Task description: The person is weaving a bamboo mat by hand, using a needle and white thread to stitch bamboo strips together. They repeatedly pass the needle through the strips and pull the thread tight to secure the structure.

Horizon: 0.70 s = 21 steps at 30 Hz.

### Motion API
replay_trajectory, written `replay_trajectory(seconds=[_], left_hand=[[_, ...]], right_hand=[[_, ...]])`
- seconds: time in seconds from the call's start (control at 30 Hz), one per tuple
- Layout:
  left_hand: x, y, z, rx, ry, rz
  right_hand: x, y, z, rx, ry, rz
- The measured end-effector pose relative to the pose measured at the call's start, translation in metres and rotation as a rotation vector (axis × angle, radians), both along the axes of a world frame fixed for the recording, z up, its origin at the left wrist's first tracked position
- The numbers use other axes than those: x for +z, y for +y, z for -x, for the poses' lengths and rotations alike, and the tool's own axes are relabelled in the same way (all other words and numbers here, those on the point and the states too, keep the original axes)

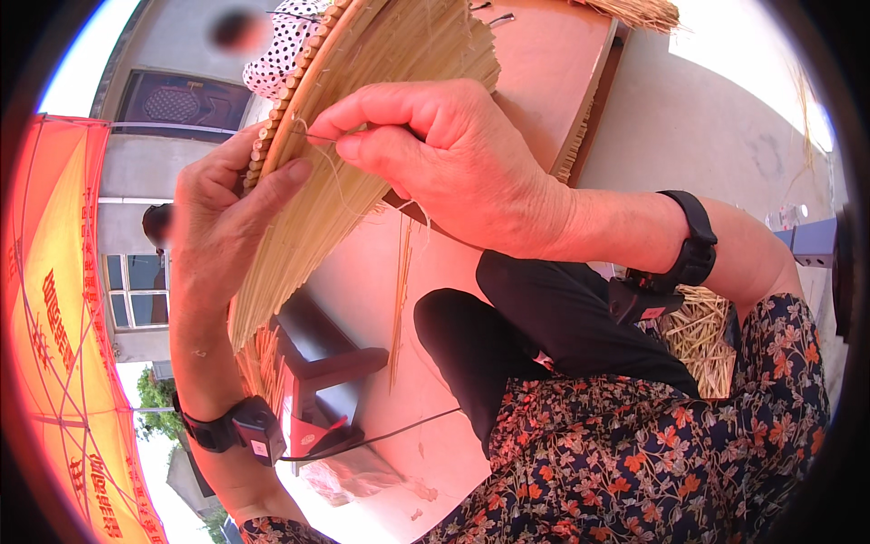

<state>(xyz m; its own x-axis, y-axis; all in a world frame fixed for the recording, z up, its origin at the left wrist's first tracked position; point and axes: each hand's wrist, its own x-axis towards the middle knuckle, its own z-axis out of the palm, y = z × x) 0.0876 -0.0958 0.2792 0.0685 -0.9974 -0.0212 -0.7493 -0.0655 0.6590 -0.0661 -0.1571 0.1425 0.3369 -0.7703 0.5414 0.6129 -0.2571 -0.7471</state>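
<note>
A pale, fan-shaped piece of straw stalks [313, 222] stands tilted in front of me. Along its upper left edge runs a smooth curved strip [294, 104], with a row of round cut stalk ends beside it. My left hand [217, 204] grips this rim, its thumb on the inner face and its fingers behind, partly hidden. Close to the rim, my right hand [462, 163] pinches a thin needle [321, 137] between thumb and forefinger. A light thread [339, 181] hangs in a loose loop below the needle. Whether the needle's tip is in the straw I cannot tell.
Beyond my right hand is a table [548, 63], with a straw bundle [639, 13] at the top. Cut straw [702, 340] lies by my right side. A dark stool [331, 363] stands lower left. A person in spotted clothing [281, 54] is beyond the piece; a red canopy [68, 299] hangs left.
</note>
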Motion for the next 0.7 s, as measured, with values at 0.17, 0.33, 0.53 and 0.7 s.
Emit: replay_trajectory(seconds=[0.17,0.33,0.53,0.7], left_hand=[[-0.002,0.002,0.002,0.003,0.002,0.014],[-0.005,0.003,0.003,0.020,0.019,0.015],[-0.007,0.003,-0.005,0.005,-0.025,0.032],[-0.010,0.003,-0.007,-0.013,-0.029,0.046]], right_hand=[[0.003,0.002,0.001,0.019,-0.021,0.008],[-0.001,0.003,0.002,0.035,0.013,-0.007],[-0.002,0.003,-0.001,0.052,0.002,-0.001],[-0.003,0.005,0.000,0.105,0.032,-0.056]])
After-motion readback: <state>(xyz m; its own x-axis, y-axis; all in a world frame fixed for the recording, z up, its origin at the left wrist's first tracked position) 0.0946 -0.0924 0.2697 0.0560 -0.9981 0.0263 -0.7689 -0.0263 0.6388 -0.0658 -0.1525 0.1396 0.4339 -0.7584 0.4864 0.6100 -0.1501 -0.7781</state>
